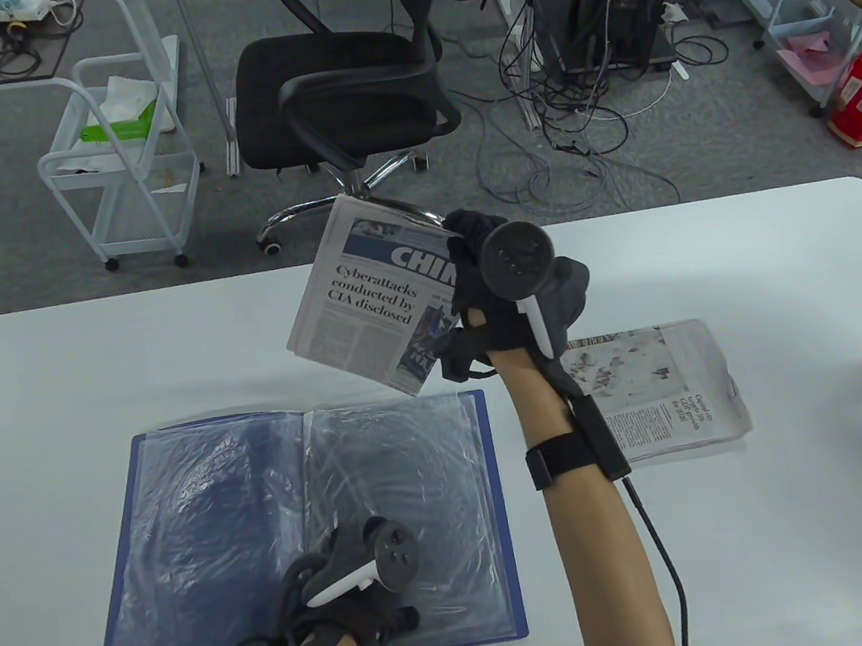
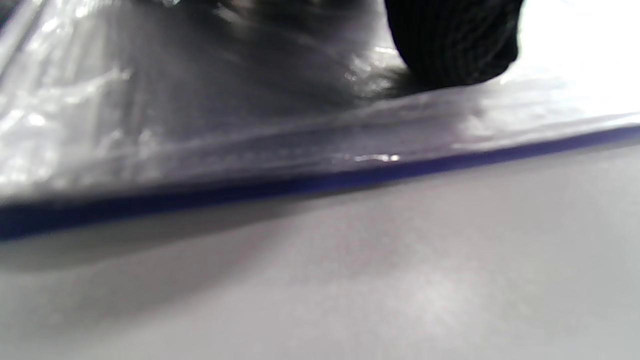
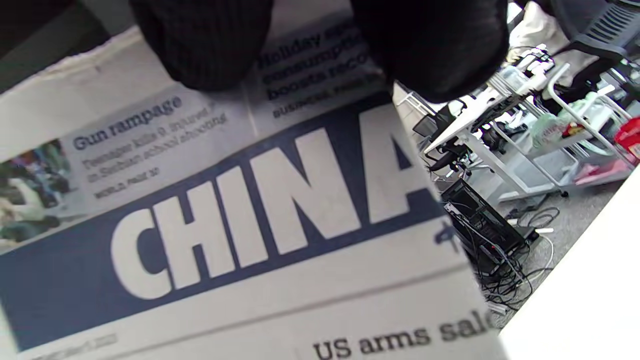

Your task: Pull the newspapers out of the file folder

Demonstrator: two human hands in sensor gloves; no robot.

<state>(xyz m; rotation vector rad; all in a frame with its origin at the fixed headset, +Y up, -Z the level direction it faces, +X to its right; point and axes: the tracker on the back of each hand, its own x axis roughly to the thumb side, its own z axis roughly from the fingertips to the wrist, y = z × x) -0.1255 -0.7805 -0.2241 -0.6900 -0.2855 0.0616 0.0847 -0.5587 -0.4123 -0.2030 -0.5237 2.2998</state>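
A blue file folder (image 1: 214,542) with clear plastic sleeves lies open on the white table. My left hand (image 1: 356,595) presses on its lower right page; in the left wrist view a gloved fingertip (image 2: 450,45) rests on the plastic sleeve (image 2: 200,115). My right hand (image 1: 506,289) grips a folded newspaper (image 1: 372,299) with a "CHINA" masthead and holds it in the air above the folder's top edge; in the right wrist view gloved fingers (image 3: 210,40) pinch the paper (image 3: 250,225) at its top. Another folded newspaper (image 1: 662,388) lies flat on the table right of the folder.
The white table (image 1: 818,494) reaches across the view; its far edge runs behind the raised paper. Beyond it stand a black office chair (image 1: 345,88), a white wire cart (image 1: 124,157) and tangled cables (image 1: 578,113) on the floor.
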